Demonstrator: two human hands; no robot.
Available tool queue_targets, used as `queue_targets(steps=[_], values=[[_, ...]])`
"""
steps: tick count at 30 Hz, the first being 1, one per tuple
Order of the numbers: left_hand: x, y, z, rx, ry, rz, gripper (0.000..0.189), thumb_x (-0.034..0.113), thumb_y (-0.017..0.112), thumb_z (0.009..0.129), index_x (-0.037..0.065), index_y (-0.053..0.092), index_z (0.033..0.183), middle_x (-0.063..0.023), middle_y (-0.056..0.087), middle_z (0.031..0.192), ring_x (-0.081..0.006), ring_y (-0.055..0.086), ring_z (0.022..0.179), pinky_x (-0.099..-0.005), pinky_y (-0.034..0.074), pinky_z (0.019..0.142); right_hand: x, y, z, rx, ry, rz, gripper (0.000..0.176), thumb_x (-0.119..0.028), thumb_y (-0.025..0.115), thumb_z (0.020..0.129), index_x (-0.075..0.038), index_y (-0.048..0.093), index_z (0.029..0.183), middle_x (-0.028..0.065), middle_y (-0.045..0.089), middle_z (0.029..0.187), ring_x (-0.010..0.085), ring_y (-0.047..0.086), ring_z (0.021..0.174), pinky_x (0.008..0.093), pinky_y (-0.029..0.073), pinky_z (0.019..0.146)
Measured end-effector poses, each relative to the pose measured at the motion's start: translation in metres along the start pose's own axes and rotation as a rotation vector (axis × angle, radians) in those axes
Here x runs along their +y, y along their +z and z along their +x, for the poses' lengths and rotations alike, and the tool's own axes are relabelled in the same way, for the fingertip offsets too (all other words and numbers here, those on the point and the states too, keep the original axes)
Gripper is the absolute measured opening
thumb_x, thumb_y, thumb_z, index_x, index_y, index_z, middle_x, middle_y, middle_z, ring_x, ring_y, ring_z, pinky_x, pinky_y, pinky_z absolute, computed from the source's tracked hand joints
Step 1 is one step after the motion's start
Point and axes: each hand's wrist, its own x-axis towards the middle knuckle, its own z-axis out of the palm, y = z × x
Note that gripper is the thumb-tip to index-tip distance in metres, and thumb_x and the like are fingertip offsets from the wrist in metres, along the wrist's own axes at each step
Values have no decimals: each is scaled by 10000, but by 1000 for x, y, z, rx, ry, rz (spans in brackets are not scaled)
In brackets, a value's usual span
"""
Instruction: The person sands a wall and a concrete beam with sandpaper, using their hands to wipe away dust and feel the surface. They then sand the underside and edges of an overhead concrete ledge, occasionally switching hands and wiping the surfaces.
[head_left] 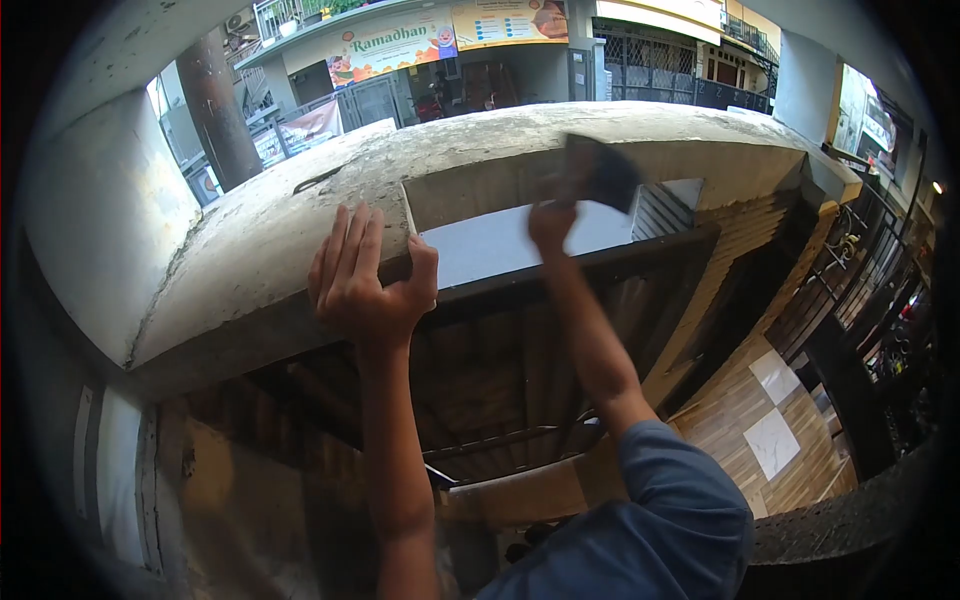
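My left hand lies against the front edge of a weathered concrete ledge. Its fingers are stretched out flat on the surface and the thumb is apart, with nothing held. My right hand is closed around the handle of a dark scraper-like tool with a wide, flared flat head. Motion blurs the tool, and its head overlaps the ledge's front face in this view. A pale rectangular opening in the ledge lies between and below my hands.
A dark short curved strip lies on the ledge. Below it runs a dark frame with slats. A rusty post stands beyond the ledge at left, and banners hang across the street. Far below at right is a wood-patterned floor.
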Motion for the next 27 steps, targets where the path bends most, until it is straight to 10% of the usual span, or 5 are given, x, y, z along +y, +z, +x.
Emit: queue_targets(steps=[4, 6, 12, 20, 27], values=[[-1, -5, 0, 10, 14, -31, 314, 251, 663, 735, 55, 735, 969, -93, 712, 1068, -254, 638, 1110, -385, 463, 950, -127, -75, 45, -860, 208, 894, 418, -56, 559, 899, -16, 447, 1300, 134, 494, 1299, 208, 442, 1260, 356, 383, 1020], [-1, -5, 0, 25, 16, -43, 320, 252, 673, 734, 50, 733, 975, -100, 711, 1069, -261, 637, 1112, -388, 471, 939, -77, -48, 23, -607, -290, 908, 430, -10, 572, 882, -10, 447, 1294, 108, 524, 1243, 213, 508, 1159, 338, 427, 955], [-1, -7, -2, 4, 23, -68, 339, 269, 689, 735, 44, 730, 986, -123, 717, 1027, -276, 651, 1081, -384, 488, 892, 114, -27, 25, 134, 90, 451, 371, -4, 481, 928, 18, 505, 1297, 139, 565, 1275, 252, 528, 1193, 347, 444, 974], [0, -3, -3, 35, 18, -75, 340, 250, 663, 740, 36, 724, 997, -114, 722, 1018, -258, 655, 1081, -373, 477, 910, -21, -4, -10, 37, 132, 455, 391, 15, 541, 817, 13, 563, 1208, 252, 393, 1448, 387, 274, 1407, 425, 188, 1163], [1, -9, -2, 28, 7, -130, 336, 205, 706, 723, 30, 720, 1010, -135, 712, 1046, -272, 644, 1101, -391, 480, 915, -67, -67, 61, -751, -37, 836, 270, -3, 540, 871, -23, 522, 1139, 118, 544, 1047, 268, 557, 990, 363, 465, 822]])
